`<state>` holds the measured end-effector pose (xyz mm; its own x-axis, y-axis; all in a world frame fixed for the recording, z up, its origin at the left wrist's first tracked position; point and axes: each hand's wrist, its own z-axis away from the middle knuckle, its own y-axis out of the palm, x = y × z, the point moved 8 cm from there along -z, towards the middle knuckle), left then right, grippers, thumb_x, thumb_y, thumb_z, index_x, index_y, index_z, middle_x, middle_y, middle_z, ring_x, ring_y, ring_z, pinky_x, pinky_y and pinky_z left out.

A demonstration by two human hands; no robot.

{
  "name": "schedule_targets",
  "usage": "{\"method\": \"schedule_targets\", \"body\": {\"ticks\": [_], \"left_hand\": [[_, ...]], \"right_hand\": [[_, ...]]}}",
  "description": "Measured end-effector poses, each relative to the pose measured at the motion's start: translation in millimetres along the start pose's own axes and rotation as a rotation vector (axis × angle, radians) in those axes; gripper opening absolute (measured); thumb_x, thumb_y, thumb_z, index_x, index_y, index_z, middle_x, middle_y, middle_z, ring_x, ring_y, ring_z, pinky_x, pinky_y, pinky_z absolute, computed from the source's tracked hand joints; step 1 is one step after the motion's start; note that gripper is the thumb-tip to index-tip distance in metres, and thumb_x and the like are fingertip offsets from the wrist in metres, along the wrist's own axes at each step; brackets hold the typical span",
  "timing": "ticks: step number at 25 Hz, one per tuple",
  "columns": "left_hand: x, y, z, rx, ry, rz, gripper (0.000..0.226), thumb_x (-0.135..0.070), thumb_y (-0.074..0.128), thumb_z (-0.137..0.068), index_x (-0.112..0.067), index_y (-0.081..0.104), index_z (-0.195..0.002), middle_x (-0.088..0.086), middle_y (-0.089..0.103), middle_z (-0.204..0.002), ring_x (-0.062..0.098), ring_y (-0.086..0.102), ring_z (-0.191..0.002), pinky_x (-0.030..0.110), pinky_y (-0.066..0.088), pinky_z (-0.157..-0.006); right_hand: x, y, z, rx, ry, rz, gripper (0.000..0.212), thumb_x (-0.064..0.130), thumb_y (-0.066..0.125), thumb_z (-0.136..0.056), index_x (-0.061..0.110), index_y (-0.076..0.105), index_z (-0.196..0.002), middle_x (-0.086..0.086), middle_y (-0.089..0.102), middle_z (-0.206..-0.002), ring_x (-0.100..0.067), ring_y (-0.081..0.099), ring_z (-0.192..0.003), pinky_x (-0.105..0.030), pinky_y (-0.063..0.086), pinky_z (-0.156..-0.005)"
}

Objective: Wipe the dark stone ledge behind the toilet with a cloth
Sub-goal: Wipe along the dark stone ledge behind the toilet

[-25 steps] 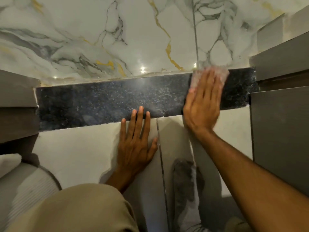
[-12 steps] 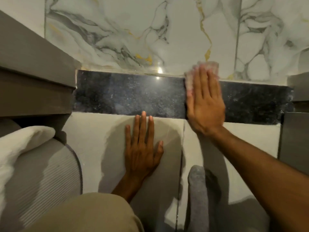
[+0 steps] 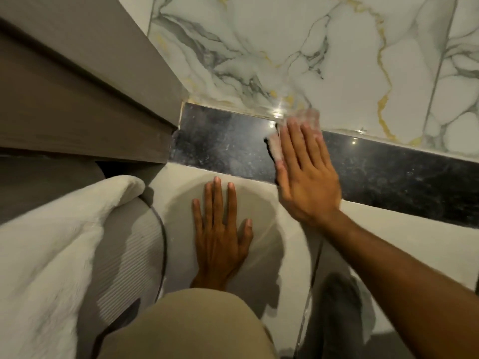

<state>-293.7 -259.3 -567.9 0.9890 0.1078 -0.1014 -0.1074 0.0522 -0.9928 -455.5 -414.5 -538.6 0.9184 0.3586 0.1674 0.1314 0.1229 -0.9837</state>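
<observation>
The dark stone ledge [image 3: 388, 174] runs as a glossy black band below the white marble wall. My right hand [image 3: 305, 174] lies flat across the ledge near its left half, fingers together, pressing a pale cloth [image 3: 276, 146] onto the stone. The cloth shows at my fingertips and beside my index finger; the rest is hidden under the palm. The stone left of the cloth looks dusty and streaked. My left hand [image 3: 220, 234] rests flat, fingers spread, on the light tiled face just below the ledge and holds nothing.
A grey cabinet [image 3: 77, 99] juts out at the left end of the ledge. A white fluffy towel [image 3: 51, 255] drapes over a ribbed grey surface [image 3: 129, 255] at lower left. My beige-clad knee [image 3: 186, 327] fills the bottom centre. A grey-socked foot [image 3: 339, 301] shows at lower right.
My right hand has slid the cloth leftwards along the ledge, from near its right end past the middle. My left hand stays pressed on the tile. The view has swung left.
</observation>
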Motion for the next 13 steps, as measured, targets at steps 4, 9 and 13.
{"method": "schedule_targets", "body": {"ticks": [4, 9, 13], "left_hand": [[13, -1, 6, -0.035, -0.128, -0.018, 0.074, -0.052, 0.023, -0.118, -0.007, 0.017, -0.178, 0.022, 0.015, -0.185, 0.039, 0.015, -0.173, 0.062, 0.015, -0.141], [25, -1, 11, -0.043, -0.198, -0.001, 0.075, -0.05, 0.025, -0.116, -0.006, 0.019, -0.177, 0.02, 0.015, -0.186, 0.037, 0.014, -0.173, 0.061, 0.014, -0.141], [26, 2, 10, -0.055, -0.196, 0.006, 0.076, -0.053, 0.022, -0.117, -0.009, 0.014, -0.178, 0.019, 0.011, -0.187, 0.035, 0.012, -0.174, 0.057, 0.007, -0.142]], "right_hand": [[81, 20, -18, 0.067, -0.108, -0.08, 0.067, 0.039, 0.03, -0.119, 0.01, 0.013, -0.178, -0.015, 0.009, -0.187, -0.031, 0.009, -0.175, -0.055, 0.018, -0.143], [58, 16, 19, 0.053, -0.357, -0.058, 0.063, 0.037, 0.036, -0.118, 0.013, 0.026, -0.176, -0.01, 0.023, -0.185, -0.027, 0.021, -0.173, -0.053, 0.025, -0.141], [94, 17, -42, 0.038, 0.049, -0.1, 0.07, 0.038, 0.029, -0.118, 0.009, 0.008, -0.178, -0.016, 0.005, -0.187, -0.032, 0.006, -0.175, -0.055, 0.017, -0.143]]}}
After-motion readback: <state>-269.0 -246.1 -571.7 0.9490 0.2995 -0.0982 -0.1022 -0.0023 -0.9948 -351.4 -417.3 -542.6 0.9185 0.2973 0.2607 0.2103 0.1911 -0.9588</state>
